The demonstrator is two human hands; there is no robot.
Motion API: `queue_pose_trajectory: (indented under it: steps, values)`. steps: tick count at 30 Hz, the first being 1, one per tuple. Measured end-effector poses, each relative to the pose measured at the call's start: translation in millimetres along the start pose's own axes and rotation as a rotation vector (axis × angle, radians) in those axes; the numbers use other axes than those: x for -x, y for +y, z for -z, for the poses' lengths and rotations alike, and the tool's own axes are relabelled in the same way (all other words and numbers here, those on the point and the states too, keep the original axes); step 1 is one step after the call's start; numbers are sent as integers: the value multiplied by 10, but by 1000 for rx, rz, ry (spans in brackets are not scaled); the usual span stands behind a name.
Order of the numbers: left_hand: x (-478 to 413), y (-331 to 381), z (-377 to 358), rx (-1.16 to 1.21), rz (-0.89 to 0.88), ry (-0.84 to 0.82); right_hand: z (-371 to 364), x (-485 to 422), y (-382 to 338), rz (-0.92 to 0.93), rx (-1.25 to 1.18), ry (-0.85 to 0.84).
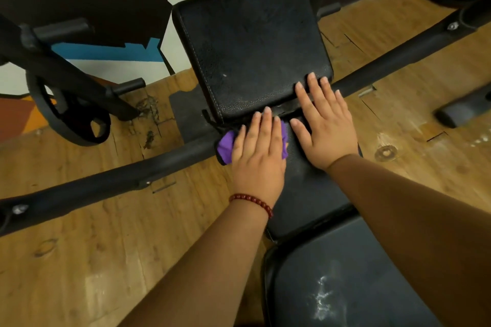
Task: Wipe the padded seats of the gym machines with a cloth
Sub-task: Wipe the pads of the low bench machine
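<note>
A black padded bench runs up the middle of the head view. Its far pad (252, 45) is square and scuffed; a nearer pad (308, 194) lies under my hands, and a third pad (345, 281) with pale smears is closest to me. A purple cloth (225, 145) lies at the near pad's far left corner. My left hand (259, 156), with a red bead bracelet at the wrist, presses flat on the cloth with straight fingers. My right hand (325, 125) rests flat beside it, its fingertips touching the far pad's near edge.
A long black bar (114, 183) crosses under the bench from lower left to upper right. A black frame with a weight plate (71, 117) stands at the left on the wooden floor (106, 247). Another dark part (462, 109) lies at the right.
</note>
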State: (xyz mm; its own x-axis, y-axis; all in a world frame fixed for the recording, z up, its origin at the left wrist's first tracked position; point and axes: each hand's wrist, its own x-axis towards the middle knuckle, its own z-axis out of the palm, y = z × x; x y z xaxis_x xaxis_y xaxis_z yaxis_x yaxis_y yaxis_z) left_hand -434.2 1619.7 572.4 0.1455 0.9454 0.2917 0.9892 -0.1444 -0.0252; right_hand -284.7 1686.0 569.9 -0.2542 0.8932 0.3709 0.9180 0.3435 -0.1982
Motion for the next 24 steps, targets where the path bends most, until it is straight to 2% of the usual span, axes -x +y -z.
queue_pose_trajectory:
  steps: [5, 11, 17, 24]
  values:
    - [6, 11, -14, -3, 28, 30, -28, 10, 31, 26, -12, 37]
    - [350, 35, -62, -49, -138, -15, -33, 16, 33, 34, -25, 58]
    - [9, 109, -15, -12, 64, -3, -48, 21, 46, 30, -19, 63]
    - [502, 116, -82, -15, -46, -3, -57, 32, 56, 41, -32, 78]
